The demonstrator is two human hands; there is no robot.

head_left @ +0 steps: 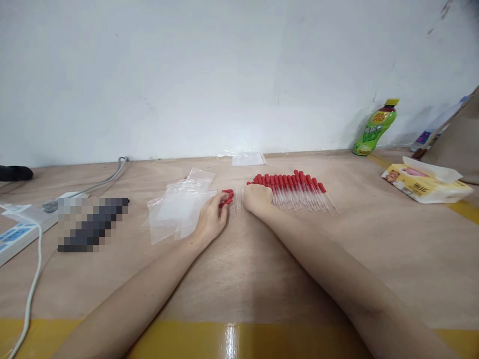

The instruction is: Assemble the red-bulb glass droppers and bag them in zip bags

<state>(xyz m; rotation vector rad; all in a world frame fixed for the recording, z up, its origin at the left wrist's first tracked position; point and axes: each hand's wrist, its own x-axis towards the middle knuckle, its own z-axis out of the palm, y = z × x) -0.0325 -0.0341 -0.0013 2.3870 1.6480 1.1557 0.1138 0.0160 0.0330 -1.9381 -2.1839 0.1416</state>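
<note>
Near the middle of the table, my left hand (212, 218) is curled with its fingertips at a few red rubber dropper bulbs (228, 195). Several thin clear glass tubes (238, 200) lie side by side between my two hands. My right hand (258, 199) is closed in a fist just right of these tubes, and whatever its fingers hold is hidden beneath it. Beyond and to the right of that fist lies a row of droppers (297, 187), clear tubes with red bulbs on their far ends. Clear zip bags (168, 209) lie overlapping left of my left hand.
A blurred dark object (97, 224) and a white power strip (33, 227) with cables lie at the left. To the right are a yellow tissue pack (426, 184) and a green drink bottle (376, 128). A white wall (224, 75) closes off the back.
</note>
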